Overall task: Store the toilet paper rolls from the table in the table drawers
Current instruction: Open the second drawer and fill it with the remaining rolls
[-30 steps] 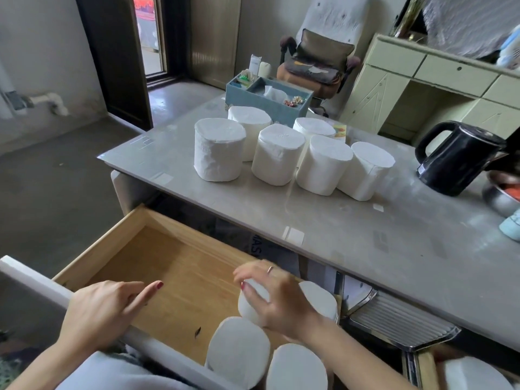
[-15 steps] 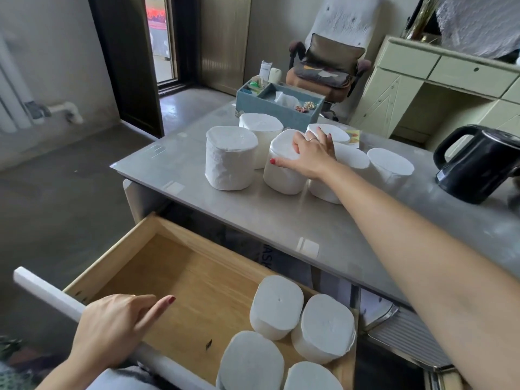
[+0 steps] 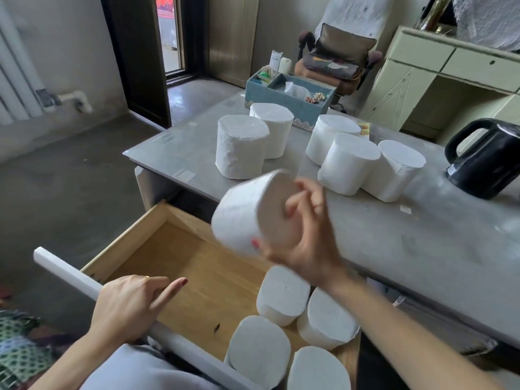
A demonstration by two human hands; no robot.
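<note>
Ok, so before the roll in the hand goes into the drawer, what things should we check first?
1. Right hand grips the held roll: ok.
2. Drawer pulled open: ok.
3. Left hand steadies the drawer front: ok.
4. Bare floor left in the drawer beside the four stored rolls: ok.
5. Path from hand down to drawer free: ok.
6. Table done: not ok, five rolls wait.

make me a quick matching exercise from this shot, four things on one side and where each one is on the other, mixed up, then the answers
Things:
1. kettle
2. blue box
3. left hand
4. right hand

Places:
A. on the drawer front
B. holding a roll above the drawer
C. right side of the table
D. far edge of the table

Pairs: 1-C, 2-D, 3-A, 4-B
</note>
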